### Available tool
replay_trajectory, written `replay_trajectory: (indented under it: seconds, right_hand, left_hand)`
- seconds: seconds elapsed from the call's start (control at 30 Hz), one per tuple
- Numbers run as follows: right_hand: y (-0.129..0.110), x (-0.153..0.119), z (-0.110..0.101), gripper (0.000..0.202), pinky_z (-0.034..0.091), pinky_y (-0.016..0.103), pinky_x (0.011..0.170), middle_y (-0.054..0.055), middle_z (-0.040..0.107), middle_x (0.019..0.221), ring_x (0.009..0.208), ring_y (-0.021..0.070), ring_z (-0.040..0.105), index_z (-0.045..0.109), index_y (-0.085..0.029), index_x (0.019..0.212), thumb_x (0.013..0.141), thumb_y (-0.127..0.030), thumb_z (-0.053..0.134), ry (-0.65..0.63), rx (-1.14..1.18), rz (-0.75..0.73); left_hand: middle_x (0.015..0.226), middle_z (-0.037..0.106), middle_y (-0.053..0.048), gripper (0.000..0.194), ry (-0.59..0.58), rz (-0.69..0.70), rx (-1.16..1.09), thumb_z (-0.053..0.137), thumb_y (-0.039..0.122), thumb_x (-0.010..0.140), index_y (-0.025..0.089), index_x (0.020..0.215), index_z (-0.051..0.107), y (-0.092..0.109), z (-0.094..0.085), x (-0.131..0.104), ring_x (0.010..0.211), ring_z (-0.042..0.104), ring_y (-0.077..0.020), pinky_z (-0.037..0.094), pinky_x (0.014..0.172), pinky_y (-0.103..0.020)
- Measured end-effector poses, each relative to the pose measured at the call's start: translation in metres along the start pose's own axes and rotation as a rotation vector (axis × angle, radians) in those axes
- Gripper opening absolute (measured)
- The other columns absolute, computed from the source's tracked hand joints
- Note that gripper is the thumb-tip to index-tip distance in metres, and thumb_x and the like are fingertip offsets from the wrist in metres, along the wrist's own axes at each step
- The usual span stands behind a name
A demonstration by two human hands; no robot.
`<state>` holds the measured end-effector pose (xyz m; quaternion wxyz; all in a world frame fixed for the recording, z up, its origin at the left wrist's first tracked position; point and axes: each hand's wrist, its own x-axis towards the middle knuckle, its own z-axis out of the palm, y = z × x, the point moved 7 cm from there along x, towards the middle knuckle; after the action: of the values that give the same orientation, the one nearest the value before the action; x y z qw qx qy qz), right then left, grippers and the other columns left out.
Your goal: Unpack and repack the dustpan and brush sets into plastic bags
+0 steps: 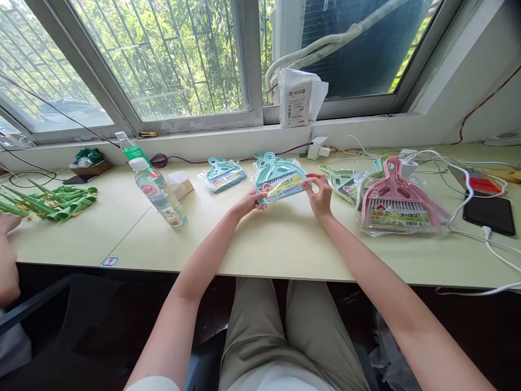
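Note:
A teal dustpan-and-brush set [280, 176] in clear plastic is held up at the middle of the table. My left hand [249, 204] pinches its lower left corner, and my right hand [318, 194] grips its right edge with thumb and fingers. Just left of it lies another packaged teal set [225, 175]. To the right are a green set [344, 182] and a pink set [399, 201], both in clear wrapping, the pink one in front of more green plastic.
Two bottles [158, 193] and a tissue pack [179, 184] stand left of centre. Green leaf strips [52, 201] and another person's hand [8, 222] are at far left. White cables [468, 201] and a black phone [489, 213] lie at right; a plastic-wrapped box [299, 103] sits on the sill.

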<state>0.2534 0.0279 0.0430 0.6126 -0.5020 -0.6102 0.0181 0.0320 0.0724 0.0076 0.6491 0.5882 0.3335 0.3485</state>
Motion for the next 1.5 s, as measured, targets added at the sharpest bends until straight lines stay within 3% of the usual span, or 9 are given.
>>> replay_trajectory:
  seconds: [0.3, 0.4, 0.57, 0.67, 0.8, 1.03, 1.17, 1.3, 1.5]
  right_hand:
    - [0.021, -0.003, 0.003, 0.046, 0.055, 0.038, 0.092, 0.01, 0.052, 0.143, 0.118, 0.0244, 0.06, 0.064, -0.025, 0.126, 0.081, -0.034, 0.065, 0.018, 0.201, 0.208]
    - [0.048, -0.005, 0.014, 0.059, 0.054, 0.04, 0.095, 0.011, 0.066, 0.127, 0.108, 0.0235, 0.065, 0.062, -0.02, 0.128, 0.071, -0.032, 0.072, -0.02, 0.405, 0.42]
    - [0.065, -0.008, 0.022, 0.043, 0.054, 0.041, 0.095, 0.006, 0.076, 0.098, 0.093, 0.0215, 0.07, 0.072, -0.016, 0.103, 0.063, -0.031, 0.077, 0.024, 0.616, 0.582]
    - [0.065, -0.009, 0.016, 0.042, 0.055, 0.041, 0.093, 0.005, 0.076, 0.094, 0.089, 0.0206, 0.071, 0.072, -0.017, 0.103, 0.063, -0.03, 0.075, 0.103, 0.609, 0.605]
    - [0.058, -0.009, 0.012, 0.041, 0.056, 0.042, 0.092, 0.005, 0.076, 0.091, 0.085, 0.0205, 0.071, 0.07, -0.018, 0.103, 0.064, -0.029, 0.075, 0.118, 0.605, 0.585]
    - [0.03, -0.011, 0.023, 0.053, 0.057, 0.037, 0.084, 0.006, 0.075, 0.098, 0.092, 0.0211, 0.071, 0.06, -0.022, 0.116, 0.07, -0.044, 0.075, -0.045, 0.614, 0.534]
    - [0.017, -0.015, 0.031, 0.06, 0.057, 0.031, 0.075, 0.005, 0.073, 0.111, 0.092, 0.0196, 0.073, 0.049, -0.028, 0.128, 0.08, -0.062, 0.061, -0.205, 0.656, 0.572]
    - [0.029, -0.02, 0.033, 0.049, 0.055, 0.028, 0.071, 0.006, 0.073, 0.111, 0.087, 0.0176, 0.072, 0.054, -0.025, 0.119, 0.082, -0.058, 0.057, -0.224, 0.558, 0.617]
    - [0.053, -0.028, 0.038, 0.022, 0.052, 0.025, 0.065, 0.004, 0.074, 0.104, 0.08, 0.014, 0.07, 0.066, -0.022, 0.097, 0.082, -0.034, 0.056, -0.234, 0.409, 0.72]
  left_hand:
    - [0.102, 0.066, -0.003, 0.06, 0.06, 0.031, -0.057, 0.074, 0.031, 0.077, 0.026, 0.125, 0.04, -0.003, 0.004, 0.001, 0.049, 0.05, -0.0042, 0.035, 0.045, -0.022]
    - [0.099, 0.067, -0.003, 0.061, 0.047, -0.008, 0.013, 0.072, 0.04, 0.08, 0.028, 0.131, 0.04, -0.005, 0.006, 0.0, 0.049, 0.05, -0.0047, 0.034, 0.044, -0.02]
    - [0.099, 0.069, -0.01, 0.074, -0.037, 0.1, 0.039, 0.058, 0.07, 0.079, 0.02, 0.132, 0.047, 0.004, 0.009, -0.002, 0.069, 0.065, -0.0138, 0.045, 0.053, -0.021]
    - [0.109, 0.069, -0.013, 0.086, -0.093, 0.149, 0.047, 0.071, 0.064, 0.071, 0.023, 0.141, 0.042, 0.01, 0.017, -0.006, 0.089, 0.069, -0.0203, 0.053, 0.068, -0.025]
    - [0.105, 0.071, -0.01, 0.091, 0.116, 0.167, 0.099, 0.081, 0.04, 0.07, 0.024, 0.146, 0.034, 0.011, 0.017, -0.004, 0.084, 0.071, -0.0193, 0.058, 0.074, -0.031]
    - [0.1, 0.07, -0.007, 0.038, 0.51, 0.305, 0.107, 0.07, 0.036, 0.08, 0.016, 0.111, 0.062, 0.026, -0.004, -0.009, 0.088, 0.069, -0.0216, 0.062, 0.068, -0.031]
    - [0.108, 0.066, -0.005, 0.035, 0.72, 0.471, 0.14, 0.061, 0.035, 0.086, 0.021, 0.119, 0.058, 0.056, -0.032, -0.023, 0.094, 0.066, -0.0195, 0.06, 0.068, -0.026]
    - [0.121, 0.062, -0.009, 0.038, 0.963, 0.513, 0.266, 0.049, 0.038, 0.094, 0.02, 0.127, 0.051, 0.07, -0.088, -0.036, 0.097, 0.066, -0.0191, 0.058, 0.07, -0.027]
    - [0.13, 0.057, -0.022, 0.039, 1.397, -0.121, 0.786, 0.047, 0.037, 0.095, 0.01, 0.123, 0.054, 0.036, -0.181, -0.065, 0.128, 0.05, -0.0342, 0.045, 0.101, -0.046]
